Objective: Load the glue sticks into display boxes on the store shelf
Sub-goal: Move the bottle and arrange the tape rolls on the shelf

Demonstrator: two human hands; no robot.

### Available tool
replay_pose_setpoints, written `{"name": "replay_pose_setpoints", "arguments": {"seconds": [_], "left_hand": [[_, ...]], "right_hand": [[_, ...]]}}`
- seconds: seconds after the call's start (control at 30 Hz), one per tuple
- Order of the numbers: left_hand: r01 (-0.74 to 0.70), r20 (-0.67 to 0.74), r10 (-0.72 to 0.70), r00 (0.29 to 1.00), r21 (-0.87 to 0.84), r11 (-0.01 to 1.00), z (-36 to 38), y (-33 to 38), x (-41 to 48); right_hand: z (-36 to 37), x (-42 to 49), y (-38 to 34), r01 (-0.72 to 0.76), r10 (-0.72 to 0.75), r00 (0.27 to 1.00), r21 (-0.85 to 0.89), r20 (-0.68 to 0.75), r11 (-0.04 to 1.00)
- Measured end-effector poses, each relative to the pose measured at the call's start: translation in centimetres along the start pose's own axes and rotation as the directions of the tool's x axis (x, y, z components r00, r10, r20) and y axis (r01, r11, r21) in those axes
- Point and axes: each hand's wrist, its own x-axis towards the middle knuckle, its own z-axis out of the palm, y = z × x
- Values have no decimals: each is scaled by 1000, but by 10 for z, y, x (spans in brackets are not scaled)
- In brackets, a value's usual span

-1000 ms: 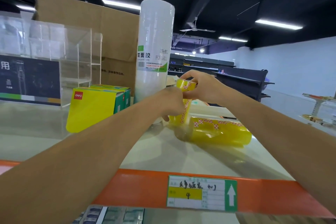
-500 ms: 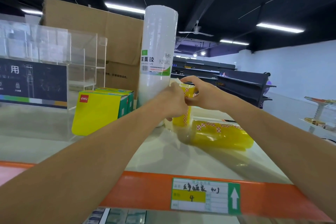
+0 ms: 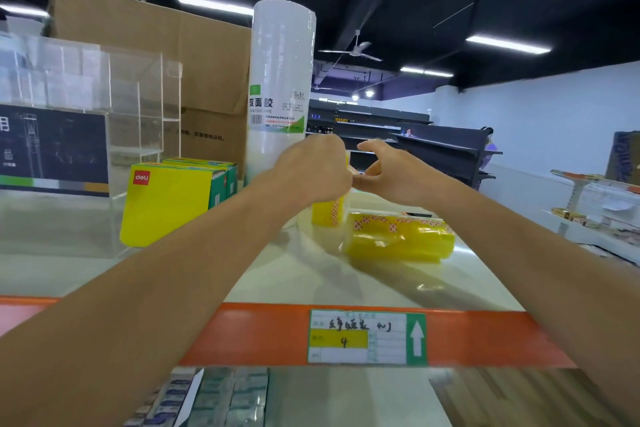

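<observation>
The shelf (image 3: 346, 282) runs out flat ahead, with open surface below and nearer than both hands as far as its orange front edge (image 3: 263, 334), where a paper label (image 3: 367, 337) is stuck. Left of the left hand (image 3: 311, 170), room is closed in by two yellow boxes (image 3: 166, 206), a clear acrylic case (image 3: 104, 107) and a cardboard carton (image 3: 156, 42). Just behind that hand stands a tall white roll (image 3: 281, 80). The left hand is curled around the top of an upright yellow pack (image 3: 327, 213), glossy film-wrapped with red-and-white checks, which stands on the shelf with its long axis vertical. The right hand (image 3: 391, 174) meets the left at the pack's top, thumb raised and fingers curled. Whether it pinches the wrap I cannot tell. Below the right hand a second, similar pack (image 3: 401, 241) lies on its side, with its long axis running left to right.
</observation>
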Motion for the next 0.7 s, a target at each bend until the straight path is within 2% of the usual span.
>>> {"name": "replay_pose_setpoints", "arguments": {"seconds": [0.1, 0.2, 0.33, 0.4, 0.53, 0.7], "left_hand": [[-65, 151, 76, 986, -73, 995, -7, 8, -4], [-103, 325, 142, 935, -134, 986, -10, 15, -10], [-126, 451, 207, 868, -203, 971, -4, 20, -13], [-168, 460, 220, 860, -151, 974, -2, 20, -16], [-242, 396, 236, 887, -35, 970, 2, 16, -22], [-255, 364, 244, 899, -19, 967, 1, 10, -31]], "right_hand": [[-1, -13, 1, -4, 5, 1000, -62, 25, 998], [-8, -26, 3, 29, -8, 993, -186, 117, 982], [-17, -39, 6, 25, 31, 967, -219, 251, 975], [-20, -43, 8, 31, 40, 955, -232, 293, 972], [-26, -50, 11, 30, 73, 929, -270, 364, 962], [-32, -51, 18, -91, 238, 837, -303, 492, 949]]}}
